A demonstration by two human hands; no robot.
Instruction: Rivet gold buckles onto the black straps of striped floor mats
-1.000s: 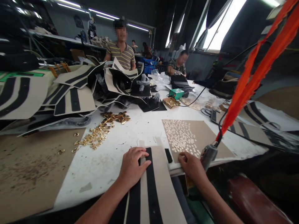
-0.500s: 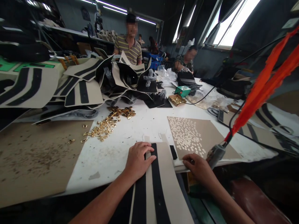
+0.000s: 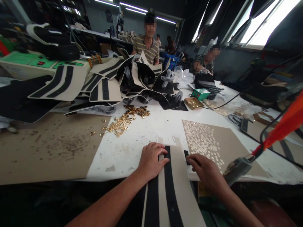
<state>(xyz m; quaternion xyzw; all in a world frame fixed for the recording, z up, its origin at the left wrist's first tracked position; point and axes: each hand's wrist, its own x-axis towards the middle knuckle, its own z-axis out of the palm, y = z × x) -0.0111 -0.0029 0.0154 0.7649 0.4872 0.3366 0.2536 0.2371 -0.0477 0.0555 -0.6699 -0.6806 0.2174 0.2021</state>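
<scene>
A beige panel with black stripes (image 3: 179,186) hangs over the near table edge. My left hand (image 3: 152,159) lies on its upper left part, thumb and fingers spread apart around the top of a black stripe. Just right of the panel, my right hand (image 3: 203,167) is closed with its fingertips at a small black piece (image 3: 187,156); whether it grips that piece or something smaller is hidden. The right forearm runs beside a grey hand tool (image 3: 239,168) hanging from an orange strip (image 3: 284,123).
Gold metal parts (image 3: 119,124) lie behind on the white table (image 3: 165,123). Small rings (image 3: 203,138) cover a brown board (image 3: 236,145) at right. Striped panels (image 3: 68,82) are piled at back left. An open box (image 3: 193,103) stands beside a green box (image 3: 200,94). Two people sit across.
The view has turned left, so the scene has shifted right. My right hand has come closer to the panel and reached the small black piece. My left hand stays on the panel.
</scene>
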